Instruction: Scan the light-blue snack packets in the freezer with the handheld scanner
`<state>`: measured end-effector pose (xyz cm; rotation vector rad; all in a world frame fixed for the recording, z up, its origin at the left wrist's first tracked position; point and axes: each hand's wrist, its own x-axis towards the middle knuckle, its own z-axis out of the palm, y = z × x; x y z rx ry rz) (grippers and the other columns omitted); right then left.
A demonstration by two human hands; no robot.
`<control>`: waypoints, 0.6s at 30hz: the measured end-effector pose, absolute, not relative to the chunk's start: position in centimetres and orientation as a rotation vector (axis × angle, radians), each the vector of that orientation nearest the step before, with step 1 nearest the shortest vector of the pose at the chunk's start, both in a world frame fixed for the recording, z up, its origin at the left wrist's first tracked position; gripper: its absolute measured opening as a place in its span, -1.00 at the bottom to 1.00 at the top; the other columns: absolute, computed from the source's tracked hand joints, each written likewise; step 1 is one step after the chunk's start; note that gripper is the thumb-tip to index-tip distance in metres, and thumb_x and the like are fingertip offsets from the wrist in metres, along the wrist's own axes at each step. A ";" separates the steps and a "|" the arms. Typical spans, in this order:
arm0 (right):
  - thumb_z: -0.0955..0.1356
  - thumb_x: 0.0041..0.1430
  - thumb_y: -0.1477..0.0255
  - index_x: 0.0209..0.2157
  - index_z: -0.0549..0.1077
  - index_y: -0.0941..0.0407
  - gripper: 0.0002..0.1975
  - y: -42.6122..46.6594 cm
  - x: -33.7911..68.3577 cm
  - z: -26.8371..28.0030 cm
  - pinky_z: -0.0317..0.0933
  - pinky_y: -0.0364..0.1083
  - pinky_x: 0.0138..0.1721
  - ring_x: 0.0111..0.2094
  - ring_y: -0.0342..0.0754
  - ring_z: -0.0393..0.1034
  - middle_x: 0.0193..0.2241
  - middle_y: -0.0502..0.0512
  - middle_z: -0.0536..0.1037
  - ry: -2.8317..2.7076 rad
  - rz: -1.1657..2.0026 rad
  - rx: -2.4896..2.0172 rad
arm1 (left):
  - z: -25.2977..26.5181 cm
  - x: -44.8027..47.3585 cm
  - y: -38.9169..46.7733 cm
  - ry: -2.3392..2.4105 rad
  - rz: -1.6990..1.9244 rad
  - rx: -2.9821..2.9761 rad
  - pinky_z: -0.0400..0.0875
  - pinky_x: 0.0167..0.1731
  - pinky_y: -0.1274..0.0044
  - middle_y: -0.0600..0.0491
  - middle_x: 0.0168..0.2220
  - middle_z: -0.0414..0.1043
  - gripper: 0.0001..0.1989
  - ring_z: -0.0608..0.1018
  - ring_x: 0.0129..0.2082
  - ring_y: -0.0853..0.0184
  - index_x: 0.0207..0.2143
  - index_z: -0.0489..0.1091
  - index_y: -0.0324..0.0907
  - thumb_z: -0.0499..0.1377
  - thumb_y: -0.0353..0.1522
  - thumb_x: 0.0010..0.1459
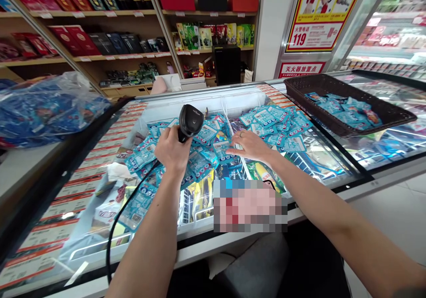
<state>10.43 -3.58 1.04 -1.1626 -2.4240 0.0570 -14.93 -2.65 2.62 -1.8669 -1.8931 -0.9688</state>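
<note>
My left hand (173, 150) is wrapped round the handle of a black barcode scanner (191, 119), whose cord trails down beside my forearm. Small blue packets (201, 164) lie in a loose heap beneath and around it on the freezer's glass top (95, 202). To the right, my right hand (250, 146) hovers low over the glass with bent fingers apart, a ring on one of them. Its fingertips are nearest the edge of the left heap; whether they touch a packet I cannot tell. A second pile of blue packets (276, 122) lies just beyond that hand.
A dark brown basket (362, 127) on the right holds more blue packets. On the left sits a clear plastic bag (49, 107) full of blue packaging. Shelves (121, 57) with boxed goods stand behind the freezer. A pixelated patch covers part of the freezer's near edge.
</note>
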 end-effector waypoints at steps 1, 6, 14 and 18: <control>0.13 0.08 -0.11 -0.24 0.48 0.05 -0.42 -3.6 10.4 1.0 0.16 0.06 -0.07 -0.14 0.06 0.31 -0.24 0.15 0.47 -2.407 0.023 -1.216 | 2.6 -14.9 -2.6 -1.888 -0.962 -1.864 0.17 -0.36 0.46 -0.06 -0.21 0.38 -0.63 0.41 -0.21 0.14 -0.10 0.32 -0.11 0.05 -0.15 0.08; 0.15 -0.06 -0.22 0.04 0.31 0.10 -0.18 -3.6 10.1 0.8 0.13 0.11 -0.04 -0.05 0.15 0.24 -0.14 0.23 0.42 -2.389 -0.133 -1.358 | 2.4 -14.8 -2.4 -1.868 -0.934 -1.847 0.16 -0.36 0.46 -0.04 -0.21 0.41 -0.60 0.42 -0.19 0.13 -0.10 0.34 -0.11 0.05 -0.11 0.08; 0.34 0.04 0.09 -0.11 0.34 0.13 -0.52 -1.9 11.6 -0.4 0.20 0.01 -0.12 -0.15 0.04 0.33 -0.16 0.15 0.44 -2.146 0.201 -1.438 | 1.8 -14.9 -2.2 -1.713 -0.923 -2.017 0.17 -0.36 0.50 -0.01 -0.24 0.42 -0.63 0.43 -0.19 0.19 -0.13 0.35 -0.11 0.08 -0.12 0.07; 0.29 0.13 0.32 -0.01 0.26 0.11 -0.62 -0.7 12.9 -0.8 0.26 -0.02 -0.23 -0.38 -0.05 0.37 -0.28 0.08 0.49 -1.900 0.304 -1.449 | 1.5 -14.7 -2.3 -1.549 -0.826 -2.150 0.19 -0.39 0.53 0.02 -0.26 0.44 -0.67 0.46 -0.21 0.24 -0.15 0.37 -0.11 0.09 -0.17 0.06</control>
